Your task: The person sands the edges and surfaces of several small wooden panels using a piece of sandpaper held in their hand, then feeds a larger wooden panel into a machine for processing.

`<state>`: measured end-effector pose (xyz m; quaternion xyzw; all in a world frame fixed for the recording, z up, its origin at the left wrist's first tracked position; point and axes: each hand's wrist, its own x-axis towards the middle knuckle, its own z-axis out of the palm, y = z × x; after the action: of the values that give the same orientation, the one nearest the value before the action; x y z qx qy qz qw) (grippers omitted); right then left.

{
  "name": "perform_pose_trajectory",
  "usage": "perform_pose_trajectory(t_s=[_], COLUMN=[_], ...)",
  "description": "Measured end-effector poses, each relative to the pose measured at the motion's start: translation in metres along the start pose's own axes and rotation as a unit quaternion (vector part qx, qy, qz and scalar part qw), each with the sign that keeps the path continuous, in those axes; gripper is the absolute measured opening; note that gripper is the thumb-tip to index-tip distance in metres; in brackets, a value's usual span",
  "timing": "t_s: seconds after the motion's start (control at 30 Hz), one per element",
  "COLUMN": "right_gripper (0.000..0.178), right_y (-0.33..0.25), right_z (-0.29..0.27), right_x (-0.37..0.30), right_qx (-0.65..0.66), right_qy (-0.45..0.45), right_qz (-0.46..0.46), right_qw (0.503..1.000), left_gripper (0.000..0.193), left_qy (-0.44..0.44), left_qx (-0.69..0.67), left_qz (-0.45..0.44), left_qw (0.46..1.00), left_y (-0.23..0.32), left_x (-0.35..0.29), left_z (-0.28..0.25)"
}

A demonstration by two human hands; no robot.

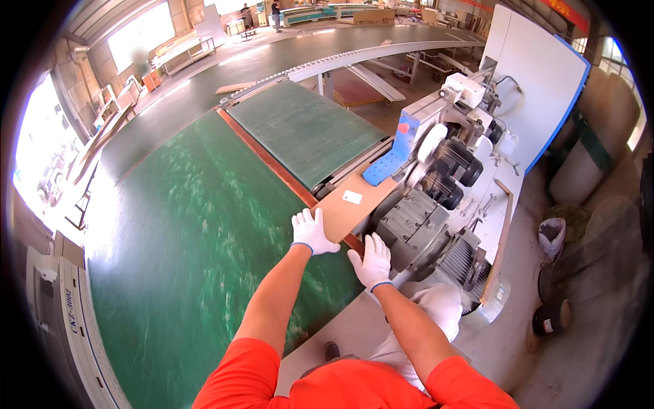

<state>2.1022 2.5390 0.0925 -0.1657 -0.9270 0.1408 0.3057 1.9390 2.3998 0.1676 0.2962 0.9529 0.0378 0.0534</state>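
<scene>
- At the near end of the brown board (349, 213), the white-gloved left hand (315, 233) has its fingers spread against the edge, thumb held out along the near side; whether it grips, I cannot tell.
- Just right of it, the white-gloved right hand (372, 262) has its fingers extended and nothing visible in its palm, near the board's near corner.
- Between the green belt (191, 225) and the machine lies the board: flat, matte, straight-edged, bearing a small white label (351, 197).
- Over its far end sits a blue plate (385, 168), pierced with small holes.
- Along the belt's edge runs a narrow reddish-brown strip (268, 160); the belt is smooth and glossy, with pale scuffs.
- Beyond the strip lies a smaller, duller green belt (306, 129).
- Right of the hands stand a bulky grey metal housing (412, 228), ribbed black motors (463, 163) and a round white wheel (432, 143).
- Farther right, a pale translucent container (507, 142) stands on the machine near some metal wrenches (487, 203); its contents are unclear.
- Near the floor at right, a soft, crumpled white sack (552, 238) has a dark mouth, its contents hidden; below it is a black cylinder (552, 317).
</scene>
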Motion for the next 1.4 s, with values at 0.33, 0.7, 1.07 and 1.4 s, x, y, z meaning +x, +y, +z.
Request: perform_pose_trajectory(t_s=[0.33,0.7,1.07,1.4], right_gripper=[0.09,0.099,0.077,0.037], right_y=[-0.051,-0.046,-0.098,-0.102], right_z=[-0.007,-0.02,-0.024,-0.033], right_x=[0.004,0.028,0.002,-0.039], right_qx=[0.031,0.001,0.059,0.304], right_qy=[-0.248,-0.32,-0.295,-0.342], right_qz=[-0.255,-0.178,-0.143,-0.216], right_qw=[0.934,0.93,0.943,0.863], left_gripper=[0.122,0.122,0.115,0.081], left_qy=[-0.01,-0.116,-0.058,0.15], left_qx=[-0.057,0.034,0.095,-0.025], left_qz=[0.141,0.161,0.123,0.181], left_qw=[0.988,0.98,0.986,0.972], left_y=[-0.075,-0.182,-0.231,-0.104], left_x=[-0.17,-0.206,-0.16,-0.146], left_z=[0.002,-0.026,-0.006,0.051])
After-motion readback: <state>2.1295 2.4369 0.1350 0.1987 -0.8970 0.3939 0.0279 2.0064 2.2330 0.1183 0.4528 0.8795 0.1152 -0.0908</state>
